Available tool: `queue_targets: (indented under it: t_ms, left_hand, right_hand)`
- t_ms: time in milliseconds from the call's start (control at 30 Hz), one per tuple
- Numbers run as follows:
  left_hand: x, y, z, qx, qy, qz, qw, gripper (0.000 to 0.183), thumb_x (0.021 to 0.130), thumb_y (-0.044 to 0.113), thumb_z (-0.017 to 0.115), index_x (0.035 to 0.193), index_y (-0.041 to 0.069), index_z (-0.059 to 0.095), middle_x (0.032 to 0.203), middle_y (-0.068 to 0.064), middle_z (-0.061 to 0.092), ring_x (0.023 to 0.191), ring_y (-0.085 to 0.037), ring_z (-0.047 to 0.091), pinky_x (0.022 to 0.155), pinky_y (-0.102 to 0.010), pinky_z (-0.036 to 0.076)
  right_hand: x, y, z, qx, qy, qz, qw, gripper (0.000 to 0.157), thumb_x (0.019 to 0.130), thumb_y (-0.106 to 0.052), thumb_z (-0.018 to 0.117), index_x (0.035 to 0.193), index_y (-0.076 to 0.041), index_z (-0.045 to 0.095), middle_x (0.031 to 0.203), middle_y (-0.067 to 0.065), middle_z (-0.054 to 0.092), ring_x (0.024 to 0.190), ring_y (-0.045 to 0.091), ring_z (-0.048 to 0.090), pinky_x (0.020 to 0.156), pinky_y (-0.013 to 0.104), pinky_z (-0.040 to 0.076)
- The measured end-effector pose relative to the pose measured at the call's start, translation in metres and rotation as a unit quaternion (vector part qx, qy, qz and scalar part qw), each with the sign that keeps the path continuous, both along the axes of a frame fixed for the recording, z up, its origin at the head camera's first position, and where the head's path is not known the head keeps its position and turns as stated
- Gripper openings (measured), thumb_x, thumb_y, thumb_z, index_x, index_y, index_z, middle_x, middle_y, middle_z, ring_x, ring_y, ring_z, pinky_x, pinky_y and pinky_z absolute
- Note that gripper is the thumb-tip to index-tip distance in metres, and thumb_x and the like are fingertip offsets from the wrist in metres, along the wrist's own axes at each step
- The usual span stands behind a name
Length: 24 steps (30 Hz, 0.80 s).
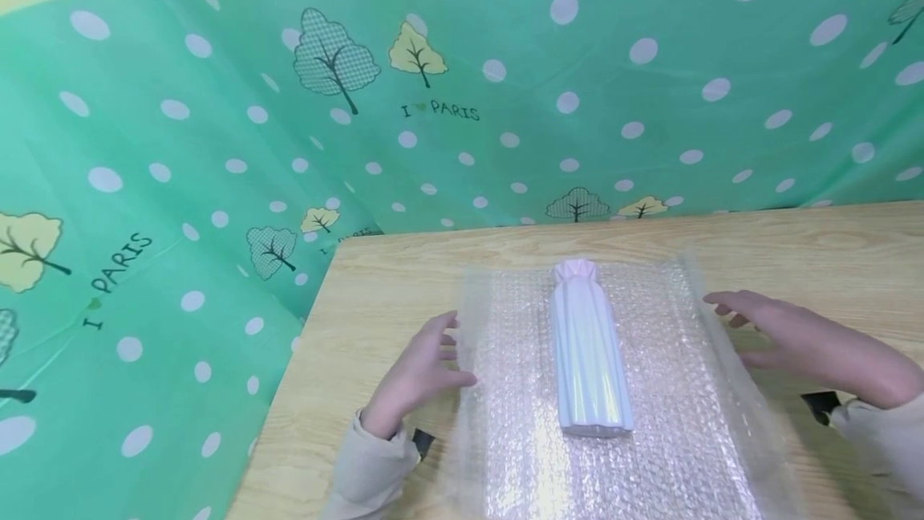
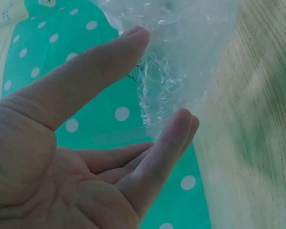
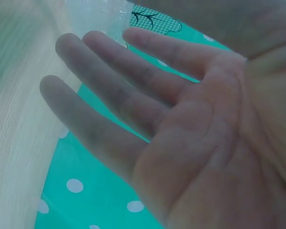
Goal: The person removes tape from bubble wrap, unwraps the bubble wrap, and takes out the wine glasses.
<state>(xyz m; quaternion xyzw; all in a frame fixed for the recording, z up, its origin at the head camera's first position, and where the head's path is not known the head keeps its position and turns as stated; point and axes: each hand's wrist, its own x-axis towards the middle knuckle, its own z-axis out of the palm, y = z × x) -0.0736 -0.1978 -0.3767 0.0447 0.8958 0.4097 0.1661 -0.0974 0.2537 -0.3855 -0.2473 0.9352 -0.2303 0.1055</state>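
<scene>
"What's around the work?"
"A pale wood-grain table [image 1: 342, 323], with green polka-dot cloth [image 1: 238, 62], printed with trees, beyond it from 9 to 1 o'clock."
"On top?"
"A sheet of clear bubble wrap [image 1: 671, 392], pebbly and shiny. A fluted vase [image 1: 590, 359] lies on it, mouth at 12 o'clock, base at 6: glossy, long-ribbed, pinkish at the pleated mouth, pale blue below."
"The hands?"
"Left hand [image 1: 419, 375], at the vase's 9 o'clock, open beside the wrap's edge; contact, I can't tell. Right hand [image 1: 808, 339], at 3, fingers extended."
</scene>
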Motion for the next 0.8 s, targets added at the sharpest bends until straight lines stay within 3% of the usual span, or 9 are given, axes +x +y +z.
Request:
queue_targets:
  t_ms: [333,500,800]
  left_hand:
    - [0.0,-0.011,0.002,0.009,0.004,0.006,0.9999,0.093,0.071,0.012,0.078,0.144,0.004,0.021,0.139,-0.015,0.038,0.114,-0.034,0.049,0.086,-0.041,0.049]
    - [-0.001,-0.014,0.004,0.014,0.012,0.009,0.9998,0.092,0.072,0.011,0.077,0.144,0.004,0.021,0.14,-0.016,0.037,0.113,-0.035,0.05,0.086,-0.042,0.049]
    - [-0.002,-0.018,0.005,0.017,0.014,0.009,0.9997,0.088,0.074,0.013,0.076,0.144,0.005,0.023,0.137,-0.018,0.039,0.113,-0.037,0.049,0.087,-0.046,0.048]
  right_hand:
    - [-0.003,0.006,0.004,0.017,-0.009,-0.002,1.0,0.061,0.079,-0.007,0.069,0.131,0.003,0.039,0.111,0.012,0.057,0.098,0.03,0.056,0.071,0.035,0.051]
    - [-0.001,0.011,0.006,0.043,0.005,-0.011,0.999,0.061,0.078,-0.01,0.07,0.13,0.001,0.041,0.109,0.007,0.059,0.097,0.027,0.058,0.071,0.033,0.051]
    - [-0.001,0.016,0.007,0.05,0.037,-0.001,0.998,0.06,0.076,-0.01,0.073,0.126,0.004,0.044,0.106,0.008,0.062,0.092,0.029,0.06,0.067,0.033,0.051]
